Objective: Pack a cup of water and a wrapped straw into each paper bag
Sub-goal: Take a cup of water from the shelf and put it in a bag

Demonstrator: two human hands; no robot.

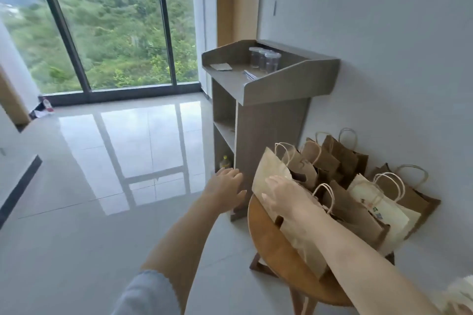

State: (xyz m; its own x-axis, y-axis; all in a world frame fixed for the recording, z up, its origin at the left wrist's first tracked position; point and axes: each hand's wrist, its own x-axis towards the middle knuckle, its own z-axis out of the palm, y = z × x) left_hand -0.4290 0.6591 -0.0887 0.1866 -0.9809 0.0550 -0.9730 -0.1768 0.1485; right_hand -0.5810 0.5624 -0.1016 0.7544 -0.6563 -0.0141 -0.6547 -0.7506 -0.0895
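Several brown and cream paper bags (340, 197) with twine handles stand crowded on a round wooden stool (266, 240) by the wall. My right hand (284, 199) grips the upper edge of the nearest pale brown bag (268, 174), which tilts to the left. My left hand (225, 186) hovers open just left of that bag, fingers spread, touching nothing. Three clear lidded cups (265, 59) stand at the back of a grey podium desk (289, 84). Wrapped straws (249, 74) lie on the desk top in front of them.
A flat piece of brown paper (221, 66) lies on the desk's left side. The podium has open shelves with a small bottle (224, 161) at the bottom. Glossy tiled floor (115, 161) spreads to the left up to a large window. The white wall stands behind the stool.
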